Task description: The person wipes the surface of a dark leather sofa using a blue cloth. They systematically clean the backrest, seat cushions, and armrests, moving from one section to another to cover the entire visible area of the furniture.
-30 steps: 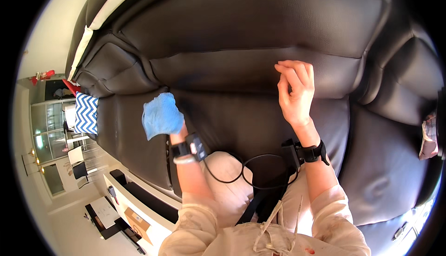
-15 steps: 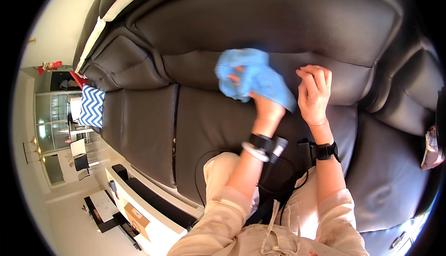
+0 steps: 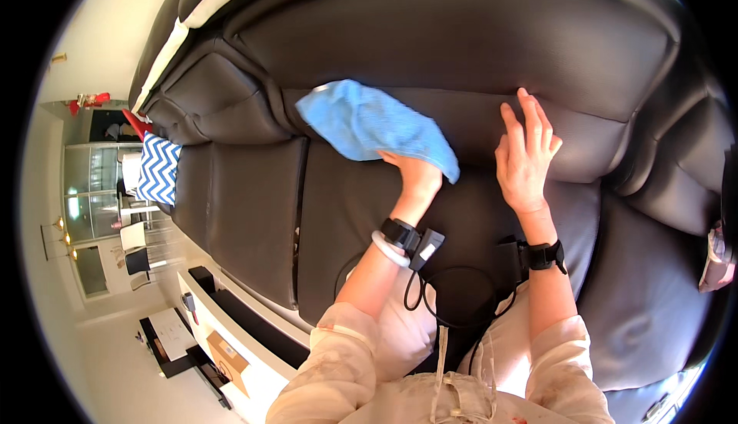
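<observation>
Gripping one blue fabric cloth [image 3: 369, 120] over one dark brown, leather-like sofa [image 3: 461, 32], the left hand [image 3: 417, 174] is partly covered; the right hand [image 3: 526, 164] has loosely spread fingers.

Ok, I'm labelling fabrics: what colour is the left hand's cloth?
The cloth is light blue, best seen in the head view.

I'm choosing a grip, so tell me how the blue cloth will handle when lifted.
The cloth is probably floppy, since it drapes over the left hand. Its edge looks thin, so it's likely light. Its matte, textured surface suggests little slipping.
</observation>
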Demonstrator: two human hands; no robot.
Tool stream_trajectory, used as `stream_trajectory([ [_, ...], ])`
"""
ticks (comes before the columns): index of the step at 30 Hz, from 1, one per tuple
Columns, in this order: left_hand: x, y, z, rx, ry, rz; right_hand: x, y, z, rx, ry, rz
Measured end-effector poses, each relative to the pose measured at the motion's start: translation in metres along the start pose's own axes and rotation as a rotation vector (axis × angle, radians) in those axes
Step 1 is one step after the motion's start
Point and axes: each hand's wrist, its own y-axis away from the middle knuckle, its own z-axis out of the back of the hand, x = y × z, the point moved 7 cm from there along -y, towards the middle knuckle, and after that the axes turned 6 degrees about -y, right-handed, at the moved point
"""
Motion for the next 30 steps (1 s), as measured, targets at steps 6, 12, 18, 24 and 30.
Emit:
stream_trajectory([
  [6, 0.044, -0.124, 0.067, 0.049, -0.682, -0.217, 0.005, 0.004, -0.007, 0.019, -0.02, 0.022],
  [12, 0.086, -0.214, 0.152, -0.299, -0.478, 0.225, 0.004, 0.003, -0.01, -0.001, -0.023, 0.008],
  [18, 0.036, -0.106, 0.07, -0.225, -0.502, -0.113, -0.002, 0.003, -0.01, -0.007, 0.03, 0.009],
  [24, 0.005, -0.116, 0.061, 0.049, -0.456, -0.307, -0.003, 0.006, -0.011, 0.018, 0.046, 0.03],
  [30, 0.049, -0.217, 0.119, -0.267, -0.077, -0.039, 0.003, 0.009, -0.016, 0.004, 0.059, 0.03],
])
